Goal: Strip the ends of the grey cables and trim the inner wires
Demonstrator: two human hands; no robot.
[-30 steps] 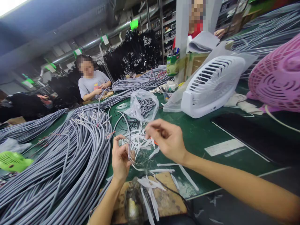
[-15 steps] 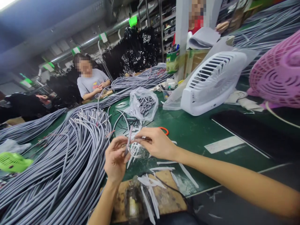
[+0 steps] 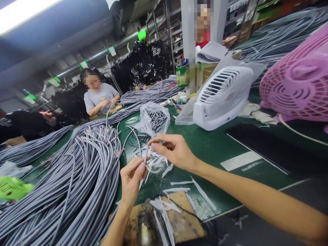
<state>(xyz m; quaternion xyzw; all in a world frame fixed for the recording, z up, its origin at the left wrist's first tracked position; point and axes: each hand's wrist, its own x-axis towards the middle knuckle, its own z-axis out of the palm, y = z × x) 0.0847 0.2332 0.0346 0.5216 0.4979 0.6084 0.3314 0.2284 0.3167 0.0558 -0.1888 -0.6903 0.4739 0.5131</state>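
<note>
My left hand (image 3: pixel 132 179) is closed in a pinch on a grey cable (image 3: pixel 146 156), whose end points upward. At the top of that end, the thumb and forefinger of my right hand (image 3: pixel 178 150) are pinched together. Whether a small piece sits between those fingertips is too fine to tell. Beneath both hands lie loose white strips (image 3: pixel 156 160). Just beyond them is a clear plastic bag (image 3: pixel 143 118) of short dark grey tube pieces (image 3: pixel 156 120).
A large bundle of grey cables (image 3: pixel 84 171) fills the left side. A white fan (image 3: pixel 222 99) and a pink fan (image 3: pixel 297 82) stand right. In front is a stained board (image 3: pixel 184 218) with a dark metal device (image 3: pixel 145 222). A co-worker (image 3: pixel 101 95) sits across the table.
My right hand has shifted slightly right and up to the cable's tip. My left hand's grip has turned and moved a little right. The orange-red ring near my right hand is now hidden.
</note>
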